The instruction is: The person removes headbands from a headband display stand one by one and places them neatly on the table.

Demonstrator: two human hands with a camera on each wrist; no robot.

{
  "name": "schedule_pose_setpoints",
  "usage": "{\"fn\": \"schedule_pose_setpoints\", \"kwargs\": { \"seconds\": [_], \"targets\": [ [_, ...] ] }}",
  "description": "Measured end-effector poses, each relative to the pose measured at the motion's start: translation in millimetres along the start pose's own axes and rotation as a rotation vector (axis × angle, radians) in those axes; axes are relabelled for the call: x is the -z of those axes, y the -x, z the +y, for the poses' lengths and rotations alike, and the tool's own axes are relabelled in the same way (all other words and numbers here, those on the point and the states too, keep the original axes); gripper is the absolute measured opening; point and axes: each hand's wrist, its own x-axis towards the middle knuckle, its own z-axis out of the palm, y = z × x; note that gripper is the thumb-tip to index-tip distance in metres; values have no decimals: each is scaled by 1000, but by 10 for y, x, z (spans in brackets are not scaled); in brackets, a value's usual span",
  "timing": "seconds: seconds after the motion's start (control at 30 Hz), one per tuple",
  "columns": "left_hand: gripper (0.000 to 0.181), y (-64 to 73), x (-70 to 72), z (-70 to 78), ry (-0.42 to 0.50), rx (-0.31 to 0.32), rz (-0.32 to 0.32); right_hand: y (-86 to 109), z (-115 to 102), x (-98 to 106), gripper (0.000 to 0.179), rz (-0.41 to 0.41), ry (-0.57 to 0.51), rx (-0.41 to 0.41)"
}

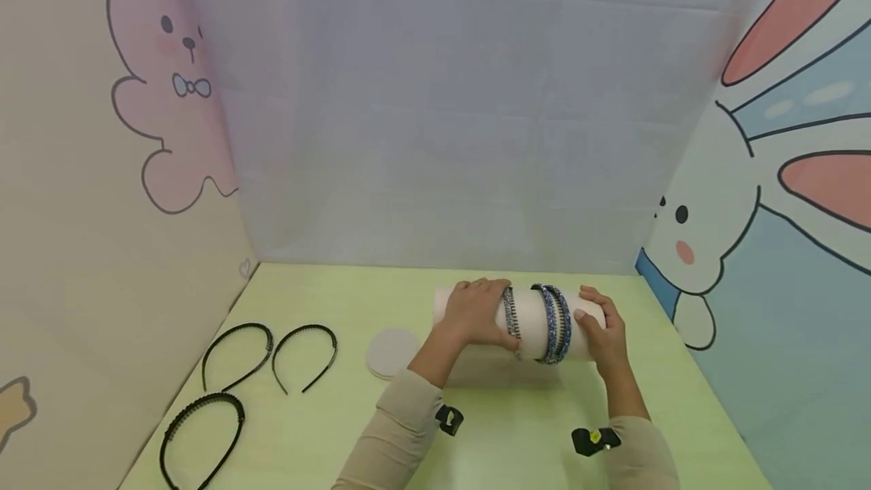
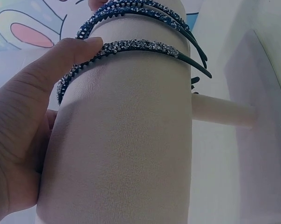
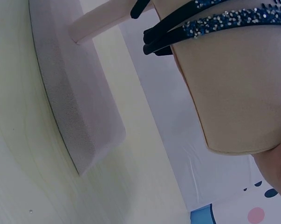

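Observation:
A white cylindrical headband stand [image 1: 531,324] lies crosswise, its post [image 2: 224,111] and flat base [image 3: 79,93] visible in the wrist views. Around its middle sits a black headband with silver sparkles [image 1: 512,316]. Two blue sparkly headbands [image 1: 561,324] circle it side by side, farther right. My left hand [image 1: 476,316] spans the cylinder and grips the silver headband, thumb tip on its sparkly band in the left wrist view. At the cylinder's right end, my right hand [image 1: 605,331] holds the stand, thumb in front and fingers behind.
Three dark headbands lie at the table's left: one at the back [image 1: 268,342], one beside it [image 1: 333,342], one nearer the front [image 1: 238,414]. White round discs [image 1: 392,354] lie left of the stand. Printed side walls and a pale back wall [image 1: 435,134] enclose the table.

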Motion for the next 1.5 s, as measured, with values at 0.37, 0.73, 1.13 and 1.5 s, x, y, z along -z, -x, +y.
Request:
{"fn": "schedule_pose_setpoints", "kwargs": {
  "seconds": [0.37, 0.73, 1.13, 1.5],
  "targets": [
    [101, 96, 19, -66, -19, 21, 34, 61, -128, -20, 30, 9, -10, 23],
    [101, 227, 65, -163, 33, 31, 73, -41, 85, 8, 30, 14, -1, 19],
    [103, 279, 100, -271, 66, 17, 64, -57, 80, 19, 30, 1, 31, 19],
    [101, 374, 55, -499, 127, 10, 91, -44, 68, 21, 31, 12, 41, -19]
  ]
}}
